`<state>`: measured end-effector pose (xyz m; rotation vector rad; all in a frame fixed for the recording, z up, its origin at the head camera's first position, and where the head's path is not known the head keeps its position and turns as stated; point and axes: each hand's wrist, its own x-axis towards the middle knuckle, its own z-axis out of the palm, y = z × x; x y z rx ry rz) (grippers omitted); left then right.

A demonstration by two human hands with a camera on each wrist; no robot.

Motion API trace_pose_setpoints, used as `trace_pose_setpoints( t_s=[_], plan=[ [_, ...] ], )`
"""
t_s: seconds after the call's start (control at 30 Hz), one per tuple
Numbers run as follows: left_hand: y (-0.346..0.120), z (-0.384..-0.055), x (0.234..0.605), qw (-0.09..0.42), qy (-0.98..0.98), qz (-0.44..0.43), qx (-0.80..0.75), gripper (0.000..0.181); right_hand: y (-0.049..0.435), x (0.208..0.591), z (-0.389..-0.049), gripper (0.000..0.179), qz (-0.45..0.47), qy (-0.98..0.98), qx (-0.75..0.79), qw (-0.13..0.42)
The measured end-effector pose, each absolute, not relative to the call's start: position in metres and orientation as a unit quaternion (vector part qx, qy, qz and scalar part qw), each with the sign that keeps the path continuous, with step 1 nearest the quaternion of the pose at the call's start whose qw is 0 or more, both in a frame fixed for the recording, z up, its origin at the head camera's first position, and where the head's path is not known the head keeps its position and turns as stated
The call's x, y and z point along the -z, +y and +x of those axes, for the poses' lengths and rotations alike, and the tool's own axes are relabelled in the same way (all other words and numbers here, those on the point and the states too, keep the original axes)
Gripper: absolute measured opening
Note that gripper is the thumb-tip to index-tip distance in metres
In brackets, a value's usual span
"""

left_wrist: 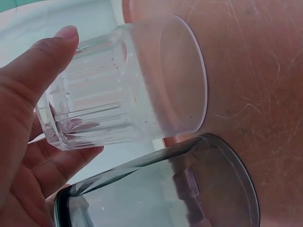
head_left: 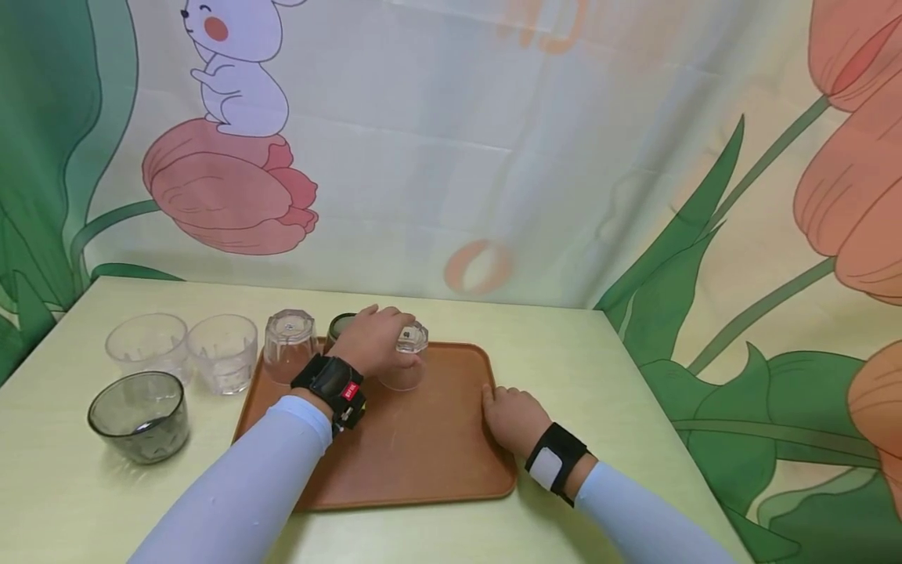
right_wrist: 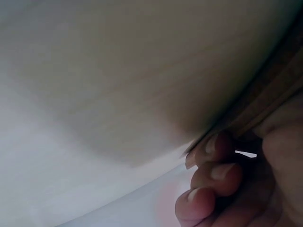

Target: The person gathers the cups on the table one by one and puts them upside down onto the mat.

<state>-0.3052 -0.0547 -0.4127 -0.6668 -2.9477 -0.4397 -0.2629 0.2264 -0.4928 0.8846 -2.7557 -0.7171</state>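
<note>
A clear drinking glass (left_wrist: 99,94) is upside down at the back of the brown tray (head_left: 395,454), its rim at the tray surface. My left hand (head_left: 373,342) holds it from above, thumb on one side of its base and fingers on the other. Close beside it stands a dark smoky glass (left_wrist: 156,189), also inverted and partly hidden behind the hand in the head view. Another inverted clear glass (head_left: 290,348) is at the tray's back left corner. With curled fingers, my right hand (head_left: 520,421) grips the tray's right rim.
Left of the tray, on the pale table (head_left: 564,345), stand a wide clear bowl (head_left: 146,341), an upright clear glass (head_left: 224,352) and a smoky dark bowl (head_left: 141,419). A printed curtain (head_left: 423,157) hangs behind the table and along its right side.
</note>
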Motion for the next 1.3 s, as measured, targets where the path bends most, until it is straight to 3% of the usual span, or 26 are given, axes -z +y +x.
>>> trace_pose_setpoints(
  t_s=[0.73, 1.3],
  plan=[
    [-0.058, -0.307, 0.420, 0.054, -0.965, -0.204, 0.156, 0.085, 0.220, 0.485, -0.256, 0.038, 0.297, -0.921, 0.238, 0.080],
    [-0.063, -0.291, 0.406, 0.114, -0.952, -0.218, 0.181, 0.079, 0.223, 0.488, -0.256, 0.036, 0.299, -0.918, 0.240, 0.105]
  ],
)
